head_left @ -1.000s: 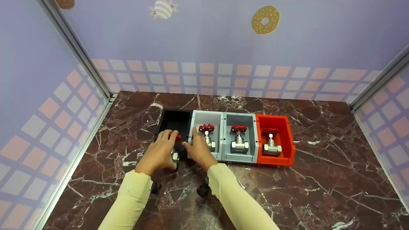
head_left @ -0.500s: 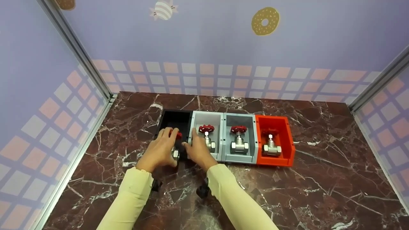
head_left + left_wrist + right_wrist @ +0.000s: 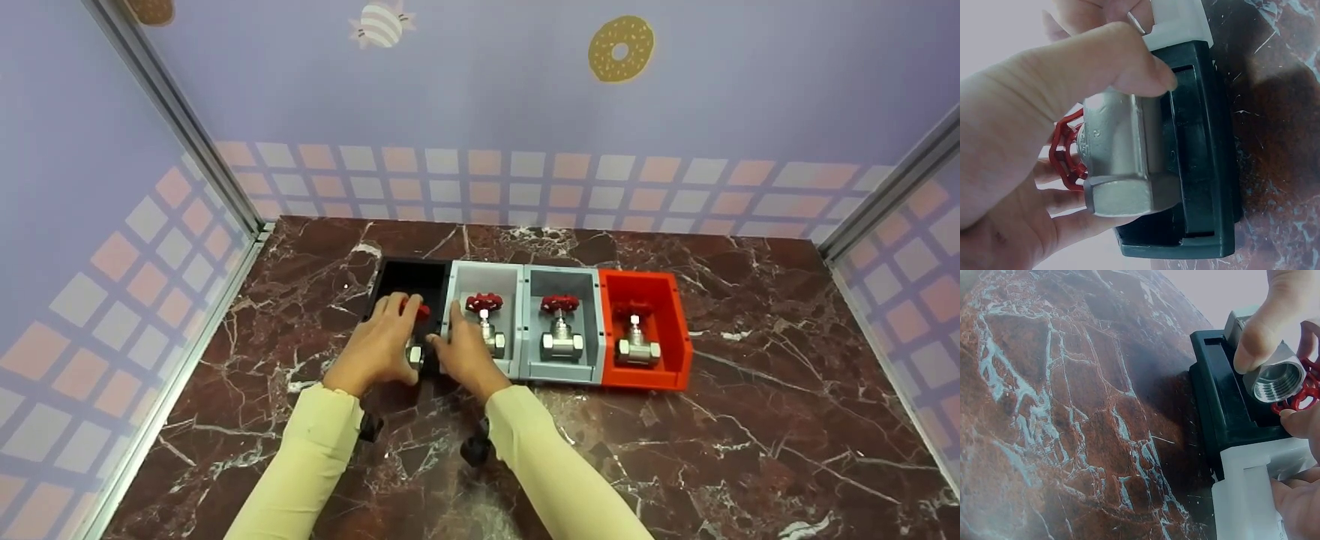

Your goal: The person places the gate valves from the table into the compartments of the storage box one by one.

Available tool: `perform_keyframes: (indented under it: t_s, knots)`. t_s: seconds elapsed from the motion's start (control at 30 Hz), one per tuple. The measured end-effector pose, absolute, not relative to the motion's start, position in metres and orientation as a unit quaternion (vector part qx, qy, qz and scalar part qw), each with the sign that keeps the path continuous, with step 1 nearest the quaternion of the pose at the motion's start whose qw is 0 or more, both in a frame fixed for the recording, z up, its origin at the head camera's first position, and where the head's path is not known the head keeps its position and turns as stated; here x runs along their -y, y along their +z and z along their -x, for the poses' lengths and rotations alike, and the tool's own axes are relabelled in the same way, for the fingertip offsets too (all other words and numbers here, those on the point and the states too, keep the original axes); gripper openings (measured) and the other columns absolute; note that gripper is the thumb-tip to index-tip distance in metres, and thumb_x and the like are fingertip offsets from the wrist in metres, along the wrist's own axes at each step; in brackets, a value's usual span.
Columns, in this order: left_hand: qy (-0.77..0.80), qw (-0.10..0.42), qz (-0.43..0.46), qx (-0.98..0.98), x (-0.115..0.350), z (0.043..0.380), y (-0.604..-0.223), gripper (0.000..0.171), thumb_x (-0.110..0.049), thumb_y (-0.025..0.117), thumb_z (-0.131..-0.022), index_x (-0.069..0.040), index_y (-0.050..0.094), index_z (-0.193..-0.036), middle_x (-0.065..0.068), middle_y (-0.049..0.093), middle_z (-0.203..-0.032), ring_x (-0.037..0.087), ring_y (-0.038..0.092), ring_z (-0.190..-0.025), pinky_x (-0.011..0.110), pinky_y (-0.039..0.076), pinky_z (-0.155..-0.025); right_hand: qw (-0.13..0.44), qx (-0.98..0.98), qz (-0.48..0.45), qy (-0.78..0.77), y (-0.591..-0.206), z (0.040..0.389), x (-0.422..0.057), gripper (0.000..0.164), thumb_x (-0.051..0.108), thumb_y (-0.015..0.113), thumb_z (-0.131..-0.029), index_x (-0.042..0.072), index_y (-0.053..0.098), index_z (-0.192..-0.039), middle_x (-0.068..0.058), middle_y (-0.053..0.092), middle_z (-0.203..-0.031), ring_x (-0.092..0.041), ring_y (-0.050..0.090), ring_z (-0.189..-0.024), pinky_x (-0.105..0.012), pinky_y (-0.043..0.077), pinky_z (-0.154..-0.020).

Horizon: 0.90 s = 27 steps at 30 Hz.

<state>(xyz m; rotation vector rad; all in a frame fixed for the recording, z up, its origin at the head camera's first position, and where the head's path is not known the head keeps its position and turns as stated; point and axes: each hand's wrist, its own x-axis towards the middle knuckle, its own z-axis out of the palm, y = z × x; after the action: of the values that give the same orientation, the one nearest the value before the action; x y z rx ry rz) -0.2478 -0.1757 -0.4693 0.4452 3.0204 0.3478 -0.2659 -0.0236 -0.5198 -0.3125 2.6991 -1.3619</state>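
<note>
My left hand (image 3: pixel 375 349) holds a metal valve with a red handwheel (image 3: pixel 1120 135), tilted over the front of the black bin (image 3: pixel 414 274). In the left wrist view the thumb lies across the steel body and the fingers reach round behind the handwheel. An open threaded end of this valve (image 3: pixel 1279 381) faces the right wrist camera, close over the black bin's front edge. My right hand (image 3: pixel 472 358) grips the adjoining side walls of the black bin and the white bin (image 3: pixel 491 274), thumb on the black side, fingers inside the white one.
The white bin, a grey bin (image 3: pixel 564 277) and an orange-red bin (image 3: pixel 679 330) continue the row rightward. Each holds one similar valve, such as the grey bin's valve (image 3: pixel 561 343). A marbled table (image 3: pixel 750 420) lies beneath, with patterned panels (image 3: pixel 495 90) behind and at both sides.
My left hand has moved slightly forward and up in the head view, bringing the valve further over the black bin. The right hand has stayed in place.
</note>
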Motion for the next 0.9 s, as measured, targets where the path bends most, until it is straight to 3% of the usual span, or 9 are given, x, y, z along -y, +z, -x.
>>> perform_keyframes:
  t_s: [0.1, 0.23, 0.9]
  knots:
    - [0.115, 0.034, -0.147, -0.982, 0.175, 0.249, -0.469, 0.115, -0.023, 0.089, -0.052, -0.004, 0.03, -0.149, 0.021, 0.036, -0.146, 0.038, 0.036, -0.134, 0.055, 0.051, -0.084, 0.053, -0.887, 0.104, -0.446, -0.52, 0.265, 0.023, 0.078, 0.022, 0.065, -0.092, -0.005, 0.022, -0.151, -0.024, 0.066, -0.107, -0.031, 0.063, -0.106, -0.041, 0.049, -0.096]
    - [0.116, 0.03, -0.15, -0.981, 0.175, 0.251, -0.469, 0.115, -0.023, 0.09, -0.052, -0.003, 0.031, -0.148, 0.022, 0.037, -0.145, 0.039, 0.036, -0.134, 0.054, 0.051, -0.084, 0.053, -0.887, 0.108, -0.447, -0.52, 0.265, 0.022, 0.076, 0.021, 0.065, -0.092, -0.005, 0.023, -0.15, -0.032, 0.051, -0.134, -0.036, 0.053, -0.125, -0.044, 0.045, -0.103]
    - [0.112, 0.038, -0.144, -0.982, 0.174, 0.259, -0.466, 0.117, -0.023, 0.09, -0.052, -0.003, 0.028, -0.149, 0.022, 0.035, -0.146, 0.039, 0.035, -0.134, 0.053, 0.05, -0.087, 0.068, -0.88, 0.105, -0.459, -0.521, 0.267, 0.022, 0.079, 0.023, 0.065, -0.092, -0.004, 0.02, -0.152, -0.026, 0.063, -0.112, -0.032, 0.058, -0.117, -0.043, 0.046, -0.102]
